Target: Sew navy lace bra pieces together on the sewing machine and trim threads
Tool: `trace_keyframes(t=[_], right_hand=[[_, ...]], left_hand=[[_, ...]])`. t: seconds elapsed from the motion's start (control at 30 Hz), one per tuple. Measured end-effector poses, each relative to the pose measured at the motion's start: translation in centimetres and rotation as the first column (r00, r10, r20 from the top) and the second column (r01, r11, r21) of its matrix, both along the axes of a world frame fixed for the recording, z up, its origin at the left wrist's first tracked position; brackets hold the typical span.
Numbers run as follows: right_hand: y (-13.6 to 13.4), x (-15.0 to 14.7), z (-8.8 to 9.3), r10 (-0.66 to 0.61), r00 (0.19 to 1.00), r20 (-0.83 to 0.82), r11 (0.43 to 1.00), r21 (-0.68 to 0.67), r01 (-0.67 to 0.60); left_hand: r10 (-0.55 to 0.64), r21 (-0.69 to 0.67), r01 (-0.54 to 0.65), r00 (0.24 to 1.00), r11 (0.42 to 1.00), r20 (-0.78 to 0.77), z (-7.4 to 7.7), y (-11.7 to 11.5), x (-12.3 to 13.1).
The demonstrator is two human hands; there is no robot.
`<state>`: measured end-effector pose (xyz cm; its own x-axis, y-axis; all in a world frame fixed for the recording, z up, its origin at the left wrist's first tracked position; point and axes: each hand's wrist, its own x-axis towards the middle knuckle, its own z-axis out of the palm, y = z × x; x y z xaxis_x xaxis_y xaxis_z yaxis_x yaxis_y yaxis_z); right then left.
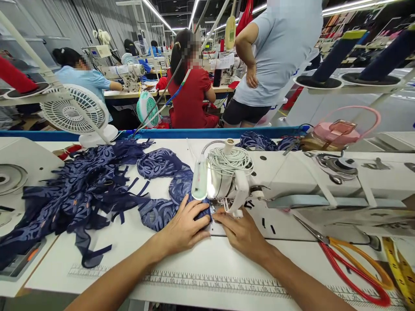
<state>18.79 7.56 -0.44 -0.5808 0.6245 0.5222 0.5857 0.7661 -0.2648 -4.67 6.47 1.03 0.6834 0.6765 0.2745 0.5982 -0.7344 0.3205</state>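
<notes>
A navy lace bra piece with moulded cups (181, 185) lies on the white table, its right edge under the sewing machine head (227, 185). My left hand (188, 222) rests on that edge, fingers stretched out and pressing the fabric down just left of the needle area. Close to the presser foot, my right hand (244, 233) has its thumb and fingers drawn together. What they pinch is too small and partly hidden to make out. A lit lamp shines on the machine's needle side, beside a pale green holder (199, 177).
Piled navy lace pieces (97, 181) cover the table's left side. Scissors with red and orange handles (353, 263) and a yellow tape measure (397, 268) lie at right. A printed ruler (210, 280) runs along the front. A white fan (76, 110) stands behind; people sit and stand beyond.
</notes>
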Motion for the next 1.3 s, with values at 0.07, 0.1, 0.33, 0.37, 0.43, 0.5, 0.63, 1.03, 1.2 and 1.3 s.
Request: trace_keyframes(t=[0.07,0.1,0.33,0.37,0.43,0.5,0.63,1.03,1.2,1.3], right_hand=[[0.1,0.2,-0.2,-0.021,0.999,-0.042,1.000,0.005,0.021],[0.1,0.2,-0.3,-0.028,0.998,-0.056,1.000,0.010,0.029],[0.0,0.2,-0.1,-0.021,0.995,-0.100,1.000,0.010,0.022],[0.0,0.2,-0.1,-0.021,0.995,-0.099,1.000,0.002,0.021],[-0.1,0.3,-0.2,-0.030,0.995,-0.092,1.000,-0.007,0.029],[-0.1,0.3,-0.2,-0.044,0.996,-0.078,0.999,-0.008,0.044],[0.0,0.2,-0.2,-0.050,0.993,-0.103,0.998,0.020,0.053],[0.2,0.2,0.1,-0.081,0.988,-0.129,0.995,0.041,0.087],[0.5,-0.2,0.0,-0.111,0.993,-0.032,0.989,0.095,0.114],[0.5,-0.8,0.5,-0.105,0.992,0.071,0.990,0.106,0.097]], left_hand=[[0.009,-0.009,-0.009,1.000,1.000,-0.013,-0.1,0.4,0.2],[0.014,-0.013,-0.014,1.000,1.000,-0.027,-0.1,0.5,0.3],[0.002,-0.056,-0.005,0.998,0.998,-0.056,0.1,1.0,0.4],[-0.006,-0.064,0.003,0.998,0.998,-0.056,0.2,1.0,0.4],[-0.021,-0.080,0.017,0.998,0.997,-0.052,0.3,1.2,0.4],[-0.038,-0.097,0.033,0.998,0.995,-0.045,0.3,1.3,0.4],[-0.055,-0.129,0.050,0.998,0.990,-0.036,0.3,1.8,0.4],[-0.018,0.081,0.018,1.000,0.997,0.002,-0.1,1.5,0.4],[0.037,0.213,-0.046,0.998,0.976,0.045,-0.8,1.3,0.8],[0.066,0.222,-0.082,0.995,0.972,0.078,-0.9,1.4,0.9]])
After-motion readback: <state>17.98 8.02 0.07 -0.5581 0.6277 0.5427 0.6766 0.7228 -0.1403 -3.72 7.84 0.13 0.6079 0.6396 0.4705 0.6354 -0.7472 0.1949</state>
